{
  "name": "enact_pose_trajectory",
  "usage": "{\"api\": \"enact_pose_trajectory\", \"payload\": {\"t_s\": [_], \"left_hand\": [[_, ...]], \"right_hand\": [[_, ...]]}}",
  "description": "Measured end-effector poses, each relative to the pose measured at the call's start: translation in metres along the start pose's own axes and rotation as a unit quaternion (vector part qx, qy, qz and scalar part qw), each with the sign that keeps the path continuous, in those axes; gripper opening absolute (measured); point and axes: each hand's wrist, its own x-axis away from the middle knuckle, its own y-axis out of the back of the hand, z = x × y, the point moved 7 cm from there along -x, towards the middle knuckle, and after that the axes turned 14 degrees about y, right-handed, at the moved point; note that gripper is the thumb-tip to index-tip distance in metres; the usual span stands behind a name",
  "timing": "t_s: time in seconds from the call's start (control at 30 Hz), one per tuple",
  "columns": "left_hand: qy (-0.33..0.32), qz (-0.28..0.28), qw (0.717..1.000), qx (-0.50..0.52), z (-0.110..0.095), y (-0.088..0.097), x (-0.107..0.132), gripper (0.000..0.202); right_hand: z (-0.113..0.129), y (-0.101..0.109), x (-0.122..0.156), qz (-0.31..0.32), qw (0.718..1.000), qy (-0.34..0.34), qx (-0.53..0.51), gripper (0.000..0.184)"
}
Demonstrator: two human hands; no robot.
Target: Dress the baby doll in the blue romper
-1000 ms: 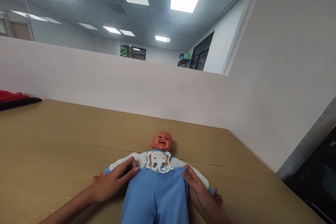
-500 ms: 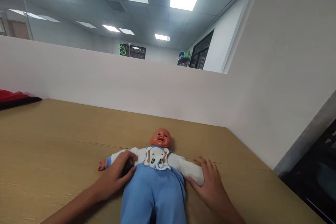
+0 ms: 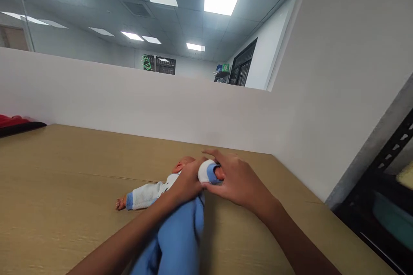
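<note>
A baby doll (image 3: 180, 223) in blue trousers and a white top with blue cuffs lies on the table, turned onto its side. My left hand (image 3: 190, 182) reaches across its chest and grips the raised sleeve, hiding the elephant patch and part of the head. At the cuff of that same sleeve (image 3: 205, 172), my right hand (image 3: 235, 178) curls its fingers and thumb around the doll's small hand. The doll's other arm (image 3: 145, 195) stretches out to the left on the tabletop.
The brown table (image 3: 80, 167) meets a low white wall (image 3: 145, 107) at the back. A red and black item (image 3: 19, 125) lies at the far left edge. To the right, a black shelf rack (image 3: 364, 210) holds a teal object (image 3: 393, 219).
The doll has tipped from its back toward the left. My left hand crossed over to the raised arm, and my right hand moved up and inward with that arm's end.
</note>
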Motion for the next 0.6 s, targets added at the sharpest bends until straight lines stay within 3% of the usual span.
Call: {"api": "enact_pose_trajectory", "payload": {"t_s": [0.1, 0.17, 0.27, 0.37, 0.47, 0.6], "left_hand": [[0.102, -0.070, 0.972, 0.198, 0.023, 0.028, -0.011, 0.025], [0.156, -0.128, 0.938, 0.281, 0.041, 0.054, -0.010, 0.033], [0.171, -0.160, 0.916, 0.327, 0.055, 0.088, -0.009, 0.047], [0.180, -0.127, 0.893, 0.393, 0.064, 0.106, -0.011, 0.047], [0.190, -0.101, 0.847, 0.487, 0.075, 0.113, -0.013, 0.043], [0.197, -0.105, 0.803, 0.553, 0.094, 0.123, -0.013, 0.046]], "right_hand": [[0.006, 0.001, 0.009, -0.168, 0.973, -0.008, -0.160, 0.065], [-0.005, -0.021, 0.032, -0.259, 0.932, -0.045, -0.249, 0.044], [-0.014, -0.094, 0.059, -0.200, 0.913, -0.120, -0.334, 0.025], [-0.004, -0.155, 0.069, -0.169, 0.892, -0.149, -0.393, 0.023], [0.013, -0.181, 0.056, -0.175, 0.894, -0.130, -0.390, 0.034], [0.027, -0.191, 0.022, -0.189, 0.893, -0.108, -0.395, 0.042]]}}
